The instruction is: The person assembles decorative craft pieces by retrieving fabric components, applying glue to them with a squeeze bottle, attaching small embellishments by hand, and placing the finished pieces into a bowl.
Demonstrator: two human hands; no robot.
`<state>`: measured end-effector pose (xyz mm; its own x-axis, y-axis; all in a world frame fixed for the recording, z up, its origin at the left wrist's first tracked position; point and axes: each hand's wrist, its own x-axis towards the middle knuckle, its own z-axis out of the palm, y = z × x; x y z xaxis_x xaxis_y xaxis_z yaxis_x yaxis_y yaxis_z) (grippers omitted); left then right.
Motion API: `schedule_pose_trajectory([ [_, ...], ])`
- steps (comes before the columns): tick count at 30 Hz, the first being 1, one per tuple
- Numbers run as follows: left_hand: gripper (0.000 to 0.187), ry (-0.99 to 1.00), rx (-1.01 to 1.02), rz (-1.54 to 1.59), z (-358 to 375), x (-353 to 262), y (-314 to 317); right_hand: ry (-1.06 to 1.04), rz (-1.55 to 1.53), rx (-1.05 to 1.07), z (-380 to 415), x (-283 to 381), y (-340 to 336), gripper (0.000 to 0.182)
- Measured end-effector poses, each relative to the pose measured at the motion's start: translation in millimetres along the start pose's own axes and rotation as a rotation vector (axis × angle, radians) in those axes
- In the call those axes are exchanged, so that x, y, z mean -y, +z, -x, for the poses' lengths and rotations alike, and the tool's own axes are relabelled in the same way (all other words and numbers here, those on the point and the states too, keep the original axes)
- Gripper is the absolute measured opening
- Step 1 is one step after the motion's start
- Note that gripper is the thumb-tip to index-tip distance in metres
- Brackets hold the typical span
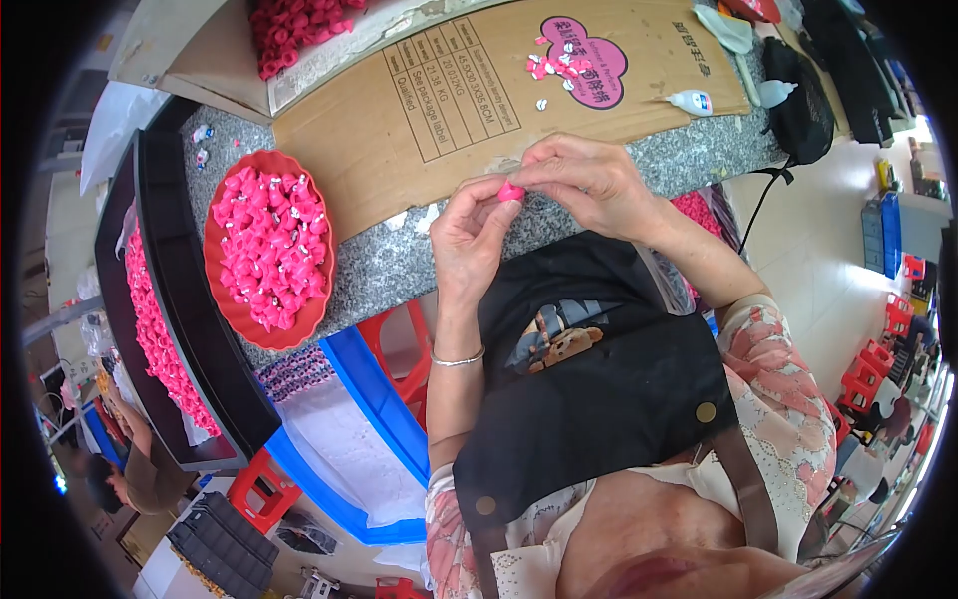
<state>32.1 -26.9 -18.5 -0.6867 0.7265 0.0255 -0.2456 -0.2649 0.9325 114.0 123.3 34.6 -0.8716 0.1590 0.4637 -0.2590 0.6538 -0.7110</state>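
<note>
Between the fingertips of my left hand (471, 235) is a small pink piece (510, 191), pinched over the table's front edge. My right hand (589, 180) meets it from the other side, thumb and forefinger pressed together at the top of the piece. Whatever those right fingertips hold is too small to make out. Beyond my hands lies a flat cardboard sheet (369, 170) with a little pile of pink and white pieces (559, 66) on it. A red scalloped bowl (213, 262) full of pink pieces stands to the left.
A small white bottle (691, 102) lies on the cardboard's right part. An open box (190, 75) of pink pieces is at the back left. A black tray (165, 215) stands left of the bowl, and a blue crate (374, 399) is below the table edge. Another person (145, 464) is at the far left.
</note>
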Motion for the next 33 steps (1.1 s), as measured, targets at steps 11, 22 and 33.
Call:
schedule_pose_trajectory([
  [11,0.016,-0.019,-0.022,-0.004,-0.3,6.0,4.1,-0.191,0.314,0.055,5.9,1.2,5.1,0.024],
  [22,0.013,0.05,-0.063,-0.404,-5.3,-7.4,14.9,-0.092,0.257,0.009,6.2,-0.2,6.1,0.021],
  [33,0.018,-0.03,0.123,0.058,-5.5,-5.8,-4.5,0.477,-0.567,0.175,6.6,-17.7,-3.4,0.015],
])
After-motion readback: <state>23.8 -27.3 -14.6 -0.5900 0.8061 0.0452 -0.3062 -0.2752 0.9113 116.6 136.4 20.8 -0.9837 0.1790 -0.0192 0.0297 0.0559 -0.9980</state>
